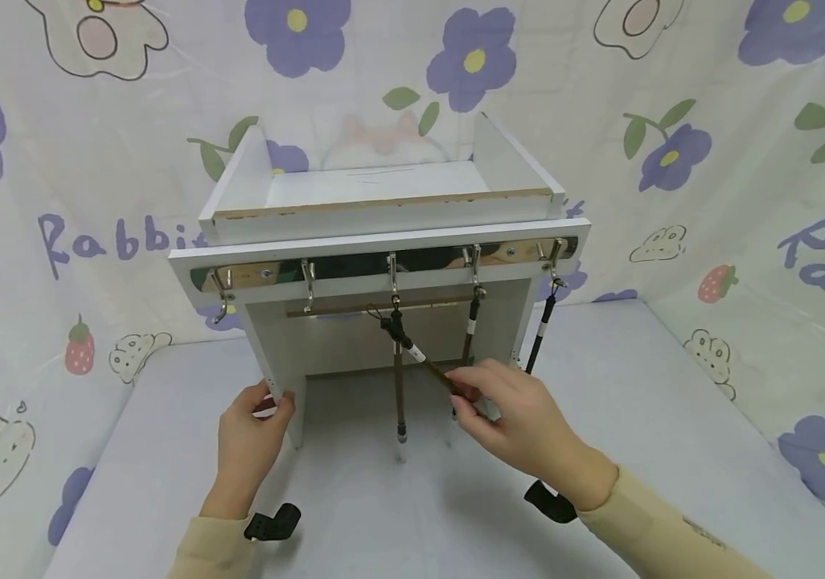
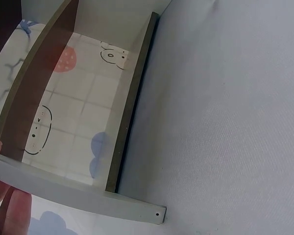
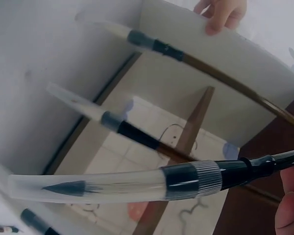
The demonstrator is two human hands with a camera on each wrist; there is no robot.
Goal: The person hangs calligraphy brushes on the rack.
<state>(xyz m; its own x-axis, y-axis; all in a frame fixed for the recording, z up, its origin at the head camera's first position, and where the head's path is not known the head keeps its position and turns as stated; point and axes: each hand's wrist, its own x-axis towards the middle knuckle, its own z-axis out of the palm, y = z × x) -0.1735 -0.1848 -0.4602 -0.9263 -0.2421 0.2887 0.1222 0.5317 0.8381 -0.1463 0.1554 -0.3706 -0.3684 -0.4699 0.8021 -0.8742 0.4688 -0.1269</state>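
A white shelf-like rack (image 1: 383, 233) carries a shiny strip of metal hooks (image 1: 393, 273). My right hand (image 1: 510, 414) pinches a calligraphy brush (image 1: 427, 362), slanted so its upper end and thin cord loop lie near the middle hook. In the right wrist view, this brush (image 3: 127, 187) has a clear cap over its dark-tipped bristles. Other brushes hang from hooks: one in the middle (image 1: 400, 390), one right of it (image 1: 469, 326), and one at the far right (image 1: 540, 330). My left hand (image 1: 249, 438) grips the front edge of the rack's left side panel (image 2: 88, 196).
The rack stands on a white cloth-covered surface (image 1: 355, 515). A patterned curtain (image 1: 376, 56) with flowers and rabbits hangs behind and at the sides. The two left hooks (image 1: 308, 285) hold nothing. Black wrist attachments (image 1: 272, 523) show at both cuffs.
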